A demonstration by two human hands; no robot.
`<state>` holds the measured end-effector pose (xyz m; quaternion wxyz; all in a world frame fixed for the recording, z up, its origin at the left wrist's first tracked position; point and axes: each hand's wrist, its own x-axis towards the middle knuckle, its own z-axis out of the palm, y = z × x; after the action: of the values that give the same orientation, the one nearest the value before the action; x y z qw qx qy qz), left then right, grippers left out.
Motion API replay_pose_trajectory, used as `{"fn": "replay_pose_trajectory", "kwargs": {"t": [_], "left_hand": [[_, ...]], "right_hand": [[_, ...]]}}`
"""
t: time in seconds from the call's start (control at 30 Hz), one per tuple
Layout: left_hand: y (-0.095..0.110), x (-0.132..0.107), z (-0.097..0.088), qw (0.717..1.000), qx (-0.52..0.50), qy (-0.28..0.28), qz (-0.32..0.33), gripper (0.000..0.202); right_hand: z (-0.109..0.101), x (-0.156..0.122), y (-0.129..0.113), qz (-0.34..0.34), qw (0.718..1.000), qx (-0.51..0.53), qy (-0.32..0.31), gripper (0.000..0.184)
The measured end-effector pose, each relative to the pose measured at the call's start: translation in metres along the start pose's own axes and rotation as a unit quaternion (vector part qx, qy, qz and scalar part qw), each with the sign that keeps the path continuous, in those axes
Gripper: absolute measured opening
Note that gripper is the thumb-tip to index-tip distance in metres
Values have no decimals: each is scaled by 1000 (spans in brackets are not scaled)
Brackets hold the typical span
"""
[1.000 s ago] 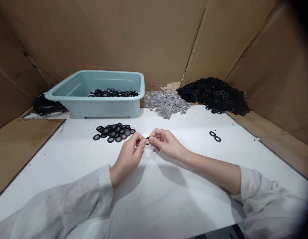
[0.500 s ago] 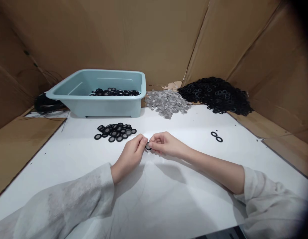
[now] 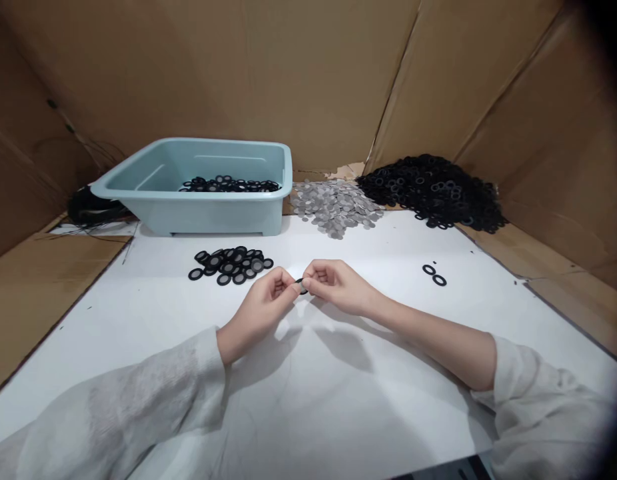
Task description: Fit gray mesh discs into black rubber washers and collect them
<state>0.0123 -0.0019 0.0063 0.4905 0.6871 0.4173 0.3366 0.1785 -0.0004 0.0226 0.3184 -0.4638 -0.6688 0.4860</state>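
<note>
Between my two hands is a small black ring with a grey disc in it, held just above the white tabletop. My left hand pinches its left edge between thumb and fingers. On the opposite edge, my right hand has its thumb and forefinger closed. The fingertips cover part of the ring. Just left of my left hand lies a loose pile of black rings with grey discs. Off to the right, two bare black rings lie touching on the white surface.
A light blue plastic tub with several black rings inside stands at the back left. Grey discs are heaped beside it, and a large mound of black rings lies at the back right. Cardboard walls enclose the table.
My hands have raised the ring slightly and shifted it a little to the right. The left thumb and fingers have changed their hold on its edge. The piles look the same.
</note>
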Motion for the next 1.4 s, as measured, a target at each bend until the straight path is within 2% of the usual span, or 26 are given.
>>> {"fn": "replay_pose_trajectory", "kwargs": {"t": [0.1,0.2,0.3,0.4,0.57,0.73,0.83,1.0,1.1,1.27,1.4], "left_hand": [[-6,-1,-1,999,39,-8,37,23],[-9,0,-1,996,73,-4,45,27],[-8,1,0,995,88,-1,43,28],[-6,2,1,996,84,-4,42,29],[0,2,1,999,7,-34,14,23],[5,1,-1,1000,-12,-3,15,23],[3,1,-1,1000,15,1,27,21],[-3,1,-1,995,85,3,47,25],[-3,1,-1,993,109,7,40,27],[-2,2,0,992,116,3,42,29],[0,2,0,997,60,-31,26,25]], "right_hand": [[-2,4,5,73,992,79,-62,17],[-3,6,7,103,984,119,-89,17],[-1,5,6,104,982,137,-80,14],[2,3,4,103,987,99,-73,15],[5,-1,5,26,998,29,-53,12],[1,-2,1,-13,1000,-8,-14,9],[-1,0,0,5,1000,23,-6,10],[-2,4,3,85,987,108,-88,13],[0,4,4,102,981,138,-96,9],[3,4,5,107,986,101,-80,15],[4,2,7,62,995,45,-68,12]]}}
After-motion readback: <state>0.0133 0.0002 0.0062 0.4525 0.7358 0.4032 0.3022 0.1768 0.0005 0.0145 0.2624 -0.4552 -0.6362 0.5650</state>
